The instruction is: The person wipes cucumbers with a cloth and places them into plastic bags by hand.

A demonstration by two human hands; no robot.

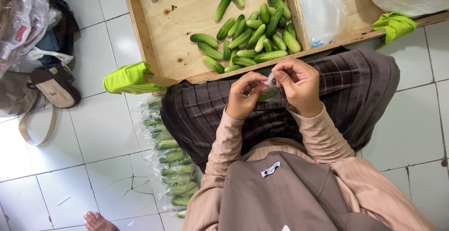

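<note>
I see the small clear plastic bag [269, 90] with a green cucumber inside pinched between fingers of left hand [244, 95] and right hand [299, 85], both clamped on it, over lap.

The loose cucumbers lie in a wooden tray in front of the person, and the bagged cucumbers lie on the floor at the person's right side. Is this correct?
Not quite. The head view shows the bagged cucumbers on the floor at the person's left side, not the right. The loose cucumbers do lie in the wooden tray in front.

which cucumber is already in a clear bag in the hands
The one between the left hand and right hand: the bagged cucumber. The loose cucumbers lie bare on the wooden tray.
</note>
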